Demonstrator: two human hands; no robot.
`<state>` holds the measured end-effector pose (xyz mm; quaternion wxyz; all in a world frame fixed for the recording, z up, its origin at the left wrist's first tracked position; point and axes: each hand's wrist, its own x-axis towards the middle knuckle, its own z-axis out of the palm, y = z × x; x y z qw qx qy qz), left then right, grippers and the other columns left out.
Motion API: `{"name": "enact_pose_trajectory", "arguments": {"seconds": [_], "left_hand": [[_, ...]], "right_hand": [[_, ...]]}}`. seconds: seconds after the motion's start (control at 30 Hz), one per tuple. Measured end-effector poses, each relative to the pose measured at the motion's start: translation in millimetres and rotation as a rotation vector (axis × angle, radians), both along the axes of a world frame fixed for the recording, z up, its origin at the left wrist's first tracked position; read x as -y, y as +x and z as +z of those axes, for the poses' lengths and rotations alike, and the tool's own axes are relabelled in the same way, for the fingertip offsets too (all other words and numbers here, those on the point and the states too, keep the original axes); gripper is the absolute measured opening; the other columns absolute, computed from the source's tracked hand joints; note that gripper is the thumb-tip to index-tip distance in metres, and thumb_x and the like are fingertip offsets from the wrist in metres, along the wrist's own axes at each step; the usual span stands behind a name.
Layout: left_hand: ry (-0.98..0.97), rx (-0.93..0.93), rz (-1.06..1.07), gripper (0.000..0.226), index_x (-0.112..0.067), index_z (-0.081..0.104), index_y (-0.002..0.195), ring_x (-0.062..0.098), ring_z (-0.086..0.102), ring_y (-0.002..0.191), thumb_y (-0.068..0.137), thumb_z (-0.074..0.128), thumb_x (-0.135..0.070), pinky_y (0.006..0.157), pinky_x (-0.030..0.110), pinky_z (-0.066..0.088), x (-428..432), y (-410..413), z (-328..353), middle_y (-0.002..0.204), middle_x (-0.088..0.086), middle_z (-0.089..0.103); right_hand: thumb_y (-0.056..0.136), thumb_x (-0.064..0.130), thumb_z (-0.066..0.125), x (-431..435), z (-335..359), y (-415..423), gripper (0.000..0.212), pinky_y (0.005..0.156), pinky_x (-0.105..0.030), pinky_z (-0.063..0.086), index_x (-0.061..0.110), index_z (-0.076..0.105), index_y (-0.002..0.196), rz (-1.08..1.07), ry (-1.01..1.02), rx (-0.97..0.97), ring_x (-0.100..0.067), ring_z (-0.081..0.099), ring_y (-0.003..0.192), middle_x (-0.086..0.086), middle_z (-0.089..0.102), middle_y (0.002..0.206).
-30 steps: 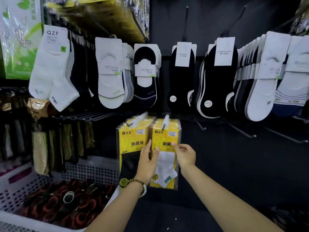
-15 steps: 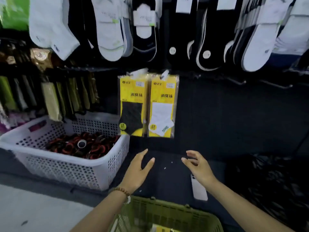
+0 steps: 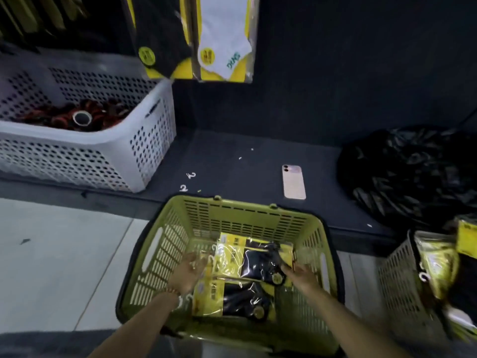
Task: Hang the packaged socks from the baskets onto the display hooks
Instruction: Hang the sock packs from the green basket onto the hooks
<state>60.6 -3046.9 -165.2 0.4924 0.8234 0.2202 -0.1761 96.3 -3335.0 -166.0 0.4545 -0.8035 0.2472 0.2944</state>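
Note:
A green basket (image 3: 245,204) stands on the floor below me with two yellow packs of black socks lying flat in it. My left hand (image 3: 188,270) reaches in with relaxed fingers at the left edge of the upper pack (image 3: 255,257). My right hand (image 3: 300,276) reaches to that pack's right edge, its fingers blurred and fairly straight. The lower pack (image 3: 240,298) lies nearer me, untouched. On the wall above hang a black-sock pack (image 3: 160,42) and a white-sock pack (image 3: 224,47), side by side.
A white perforated basket (image 3: 144,140) with red-and-black items sits on the dark ledge at the left. A pink phone (image 3: 293,182) and small white hooks (image 3: 187,182) lie on the ledge. A black plastic bag (image 3: 413,171) is at right, above a grey basket (image 3: 397,275) of yellow packs.
My hands left the hung packs and dropped down into the green basket. The view tilted from the sock wall to the floor.

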Motion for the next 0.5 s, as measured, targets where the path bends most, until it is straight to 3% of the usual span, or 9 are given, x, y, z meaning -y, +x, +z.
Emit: {"name": "enact_pose_trajectory", "arguments": {"seconds": [0.1,0.23,0.4,0.5], "left_hand": [[0.016,-0.093,0.02,0.053,-0.014,0.046,0.136,0.029,0.049,0.124,0.092,0.052,-0.044,0.105,0.039,0.038,11,13,-26,0.14,0.008,0.048],[-0.043,-0.181,-0.027,0.067,-0.017,0.025,0.148,0.03,0.036,0.136,0.093,0.044,-0.05,0.111,0.041,0.027,30,32,-59,0.152,0.007,0.031],[-0.022,-0.201,-0.045,0.068,-0.014,0.017,0.15,0.03,0.032,0.136,0.096,0.044,-0.044,0.108,0.042,0.03,42,45,-88,0.154,0.01,0.021],[-0.007,-0.168,-0.032,0.063,-0.013,0.024,0.148,0.027,0.042,0.126,0.096,0.048,-0.038,0.103,0.039,0.039,43,51,-98,0.144,0.009,0.035]], "right_hand": [[0.094,0.037,0.054,-3,-21,2,0.067,0.105,-0.033,0.033,0.008,0.025,0.148,-0.032,0.022,-0.049,-0.031,0.034,0.138,-0.013,0.032,0.152],[0.092,0.035,0.058,-8,-51,11,0.063,0.103,-0.037,0.039,0.009,0.031,0.143,-0.087,0.008,-0.076,-0.032,0.045,0.128,-0.016,0.044,0.143],[0.094,0.036,0.056,-12,-75,29,0.078,0.106,-0.04,0.035,0.013,0.009,0.152,-0.19,0.049,-0.131,-0.034,0.036,0.136,-0.015,0.033,0.15],[0.093,0.032,0.058,-13,-86,34,0.075,0.103,-0.04,0.037,0.013,0.015,0.15,-0.234,0.041,-0.122,-0.034,0.037,0.134,-0.015,0.034,0.149]]}}
